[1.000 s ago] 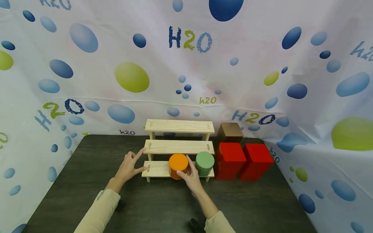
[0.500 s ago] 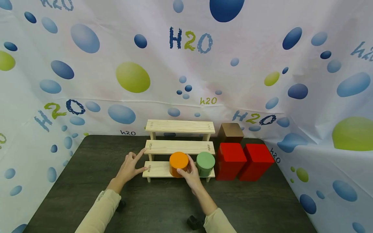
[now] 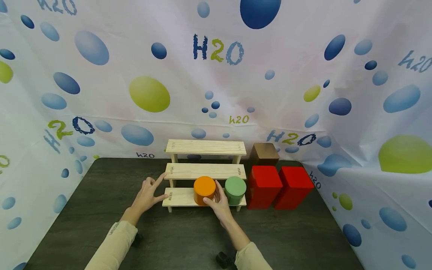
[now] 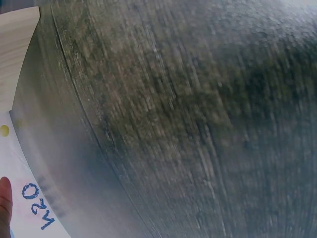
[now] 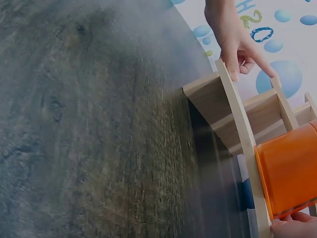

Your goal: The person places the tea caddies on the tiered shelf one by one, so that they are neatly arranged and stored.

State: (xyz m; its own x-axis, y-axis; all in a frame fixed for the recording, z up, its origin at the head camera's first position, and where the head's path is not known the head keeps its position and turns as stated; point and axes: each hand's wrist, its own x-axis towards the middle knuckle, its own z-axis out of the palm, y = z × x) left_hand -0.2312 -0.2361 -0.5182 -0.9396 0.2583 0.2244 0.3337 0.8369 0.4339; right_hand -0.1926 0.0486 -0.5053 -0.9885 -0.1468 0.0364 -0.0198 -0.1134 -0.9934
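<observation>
A small wooden three-step shelf [image 3: 206,171] stands on the dark table. On its lowest step sits an orange round canister [image 3: 204,190], its upper end facing me. My right hand [image 3: 221,206] grips the canister from its right side, thumb in front; its fingertips show below the canister [image 5: 292,168] in the right wrist view. To the right of that hand, a green round canister [image 3: 235,190] stands on the same step. My left hand [image 3: 146,195] touches the shelf's left end, thumb at the lowest step and straight index finger at the middle one; its other fingers are bent.
Two red boxes [image 3: 264,187] stand side by side right of the shelf, with a brown box [image 3: 264,153] behind them. A white cloth backdrop [image 3: 189,75] with H2O prints hangs behind the table [image 3: 182,240].
The orange canister has shifted slightly back on the lowest step, with my right hand on it. My left hand stays at the shelf's end. The head view has turned a little.
</observation>
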